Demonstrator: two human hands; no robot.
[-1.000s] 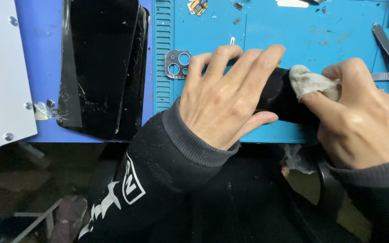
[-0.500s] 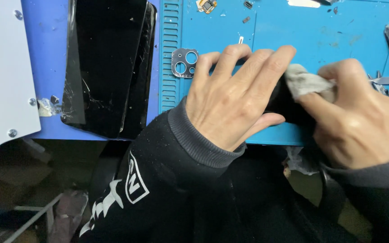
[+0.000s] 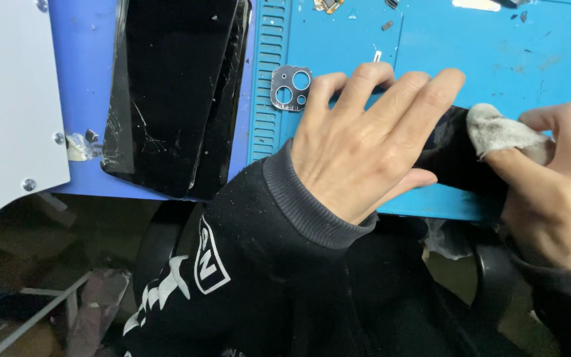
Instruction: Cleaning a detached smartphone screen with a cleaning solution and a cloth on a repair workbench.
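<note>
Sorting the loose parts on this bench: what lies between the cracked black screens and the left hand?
In the head view, a small metal camera-lens frame lies on the blue mat between the cracked screens and the left hand.

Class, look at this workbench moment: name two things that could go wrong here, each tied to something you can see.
1. The black phone lies at the blue mat's near edge; pressure from the cloth might push it off.
2. The cracked glass panels beside the left hand overhang the edge and could cut or fall.

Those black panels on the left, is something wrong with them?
Yes. The top black panel is cracked: fine lines spread from its lower left corner, with chipped bits beside it. It lies skewed on another panel, overhanging the blue mat.
</note>
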